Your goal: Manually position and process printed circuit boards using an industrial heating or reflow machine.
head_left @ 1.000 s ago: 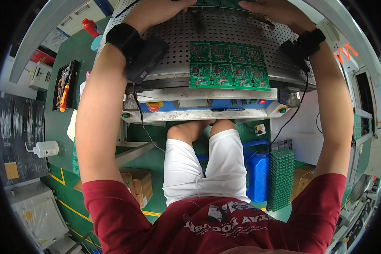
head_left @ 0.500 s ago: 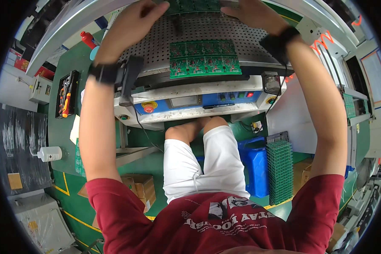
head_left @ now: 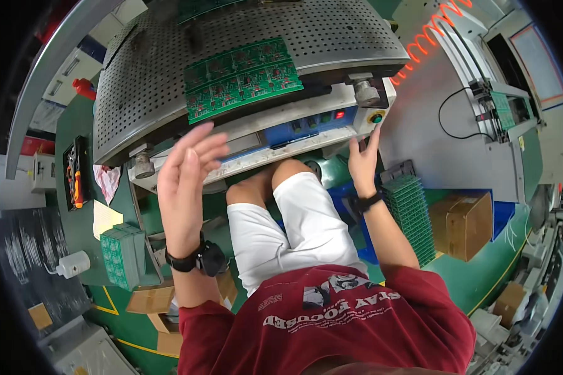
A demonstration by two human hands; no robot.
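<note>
A green circuit board panel (head_left: 243,81) lies on the perforated metal plate (head_left: 331,44) of a bench machine, along its near edge. Part of a second circuit board panel (head_left: 201,7) shows farther back on the plate. My left hand (head_left: 187,178) is raised in front of the machine, open and empty, its fingers extended just short of the near panel in the picture. At the machine's front right corner, my right hand (head_left: 364,164) holds nothing. Its fingers point up at a green push button (head_left: 375,118); whether a fingertip touches it I cannot tell.
A stack of green boards (head_left: 120,255) and a tool tray (head_left: 76,175) are on the left bench. To the right stand a green rack-like stack (head_left: 408,215) and a cardboard box (head_left: 463,225). A coiled orange hose (head_left: 428,40) hangs beside the plate.
Both hands have come back from the far board on the plate. My left hand is now before the machine's front, my right hand by the green button. The view has shifted.
</note>
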